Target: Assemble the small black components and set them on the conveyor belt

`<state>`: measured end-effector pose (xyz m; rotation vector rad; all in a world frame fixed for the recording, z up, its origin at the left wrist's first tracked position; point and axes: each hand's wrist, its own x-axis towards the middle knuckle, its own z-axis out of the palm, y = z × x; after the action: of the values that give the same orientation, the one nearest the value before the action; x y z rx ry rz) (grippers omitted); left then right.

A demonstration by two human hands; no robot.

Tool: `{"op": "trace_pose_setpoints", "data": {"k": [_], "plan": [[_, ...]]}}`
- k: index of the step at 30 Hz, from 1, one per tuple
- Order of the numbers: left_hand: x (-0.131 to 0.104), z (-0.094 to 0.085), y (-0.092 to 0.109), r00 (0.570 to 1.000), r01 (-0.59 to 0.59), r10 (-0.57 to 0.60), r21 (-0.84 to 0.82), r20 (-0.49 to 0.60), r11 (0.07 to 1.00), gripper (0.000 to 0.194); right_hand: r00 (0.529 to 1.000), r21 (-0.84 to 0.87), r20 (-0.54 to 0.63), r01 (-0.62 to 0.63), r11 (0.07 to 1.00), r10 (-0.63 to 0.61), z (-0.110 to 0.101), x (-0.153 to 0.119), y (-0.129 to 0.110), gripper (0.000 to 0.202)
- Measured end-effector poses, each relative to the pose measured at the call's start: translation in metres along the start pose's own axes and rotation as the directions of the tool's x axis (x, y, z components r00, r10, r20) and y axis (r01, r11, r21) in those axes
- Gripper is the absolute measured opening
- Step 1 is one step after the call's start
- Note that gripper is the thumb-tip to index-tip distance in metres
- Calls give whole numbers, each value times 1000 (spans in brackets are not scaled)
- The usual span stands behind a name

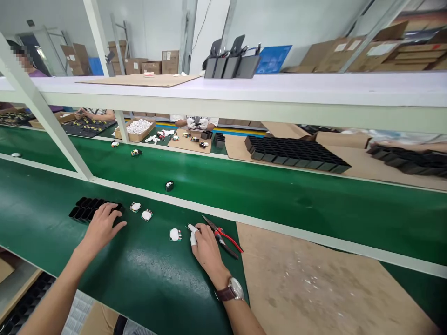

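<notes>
- The person's right hand has its thumb and forefinger, both in white covers, close together and pointing left; something thin shows at the tips, but whether they pinch it cannot be told.
- The left hand is loosely spread, thumb well apart from the forefinger, with nothing seen between them; its other fingertips lie over the right end of the black cups, and contact cannot be made out.
- Just left of the right fingers, apart from them, the single white-topped board lies flat on the desk. It is nearly as wide as long, so no long axis stands out; the right hand is clearly the nearer.
- Two more boards, the upper board and the lower board, sit near each other between the hands, closer to the left, off to the right of its thumb and forefinger.
- The cups stand in rows, their long run going left to right.
- Right beside the right hand, the pliers lie slantwise, nose pointing away and left, red-and-black handles toward the cardboard sheet.
- Beyond the pale rail, a small black piece rests on the green belt.
</notes>
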<state>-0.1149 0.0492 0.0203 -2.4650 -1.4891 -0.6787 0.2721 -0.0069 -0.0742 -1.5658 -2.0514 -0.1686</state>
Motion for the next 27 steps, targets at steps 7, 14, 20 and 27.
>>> {"op": "trace_pose_setpoints", "data": {"k": [7, 14, 20, 27], "plan": [[-33, 14, -31, 999, -44, 45, 36, -18, 998, 25, 989, -51, 140, -45, 998, 52, -4, 10, -8, 45], [-30, 10, -24, 996, -54, 50, -58, -70, 997, 17, 1000, 127, 4, -10, 992, 9, -31, 10, -16, 44], [-11, 26, 52, 984, -86, 153, -521, 88, 849, 22, 983, 117, 164, 60, 991, -79, -21, 24, -51, 36], [20, 68, 84, 947, -70, 251, -636, 199, 768, 28, 956, 202, 241, 120, 972, -168, -25, 11, -49, 57]]}}
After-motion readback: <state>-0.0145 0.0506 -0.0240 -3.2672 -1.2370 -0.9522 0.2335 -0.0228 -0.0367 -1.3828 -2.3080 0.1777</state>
